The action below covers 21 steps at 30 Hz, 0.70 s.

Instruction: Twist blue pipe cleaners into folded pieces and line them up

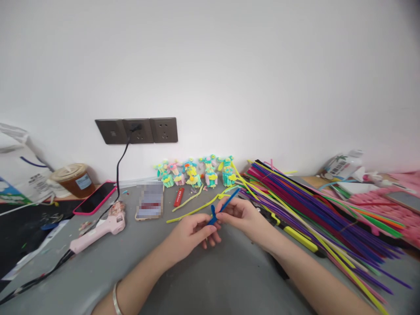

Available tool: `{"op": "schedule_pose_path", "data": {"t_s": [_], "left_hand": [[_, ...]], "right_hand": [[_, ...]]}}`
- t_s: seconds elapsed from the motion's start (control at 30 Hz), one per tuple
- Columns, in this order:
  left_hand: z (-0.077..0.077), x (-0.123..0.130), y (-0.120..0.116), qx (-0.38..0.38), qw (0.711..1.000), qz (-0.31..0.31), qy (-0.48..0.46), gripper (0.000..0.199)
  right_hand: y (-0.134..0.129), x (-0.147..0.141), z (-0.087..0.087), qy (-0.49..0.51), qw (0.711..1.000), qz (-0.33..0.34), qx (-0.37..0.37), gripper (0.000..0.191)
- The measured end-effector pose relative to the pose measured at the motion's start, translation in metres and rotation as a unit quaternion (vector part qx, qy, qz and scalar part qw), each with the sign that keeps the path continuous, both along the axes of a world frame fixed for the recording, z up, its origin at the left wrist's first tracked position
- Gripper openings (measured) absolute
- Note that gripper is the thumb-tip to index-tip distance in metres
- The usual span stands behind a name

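Blue fuzzy stem (231, 199) up over the grey table (210, 286), between both hands. Left hand (193, 232) pinching the low end with thumb and pointer, other fingers loosely curled. Right hand (243, 214) pinching too, just above, next to the small bent part, with the long straight end poking up past the fingertips. Hard to tell the exact shape of the bend (tiny, and partly behind the fingers).

For a neat bend, hold the low end snug and move just the other end. Make small, slow turns, not one big yank. Pinch right beside the bend, to stop any slipping. Be gentle, so as not to squash the fuzz. Mind the tip (maybe pokey, with wire likely inside). Check both sides before letting go, and press any loose bit in close. Best to lift the long end clear of the yellow-green stem (187, 215) nearby, to avoid a tangle. Be careful not to bump the little figures (193, 175) at the back. No reaching for the pink glue gun (98, 234) on the left without care: maybe hot.
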<state>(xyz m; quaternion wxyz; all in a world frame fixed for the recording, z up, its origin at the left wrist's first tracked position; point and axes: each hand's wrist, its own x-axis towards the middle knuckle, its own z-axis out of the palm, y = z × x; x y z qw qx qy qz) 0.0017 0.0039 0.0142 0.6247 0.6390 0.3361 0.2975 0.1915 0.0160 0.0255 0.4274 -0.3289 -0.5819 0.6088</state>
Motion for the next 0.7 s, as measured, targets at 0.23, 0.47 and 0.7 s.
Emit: {"op": "schedule_pose_path", "data": {"t_s": [0.23, 0.47, 0.7], "left_hand": [[-0.0044, -0.0018, 0.0072, -0.056, 0.996, 0.056, -0.032, 0.035], [0.0011, -0.0033, 0.0033, -0.116, 0.992, 0.044, 0.0, 0.025], [0.0031, -0.0026, 0.0009, -0.211, 0.975, 0.019, -0.06, 0.025]], "right_hand": [[0.0006, 0.0039, 0.0019, -0.057, 0.998, -0.009, -0.02, 0.035], [-0.0015, 0.0015, 0.0012, -0.045, 0.998, 0.034, -0.04, 0.029], [-0.0035, 0.0019, 0.0032, -0.044, 0.998, 0.042, -0.031, 0.026]]}}
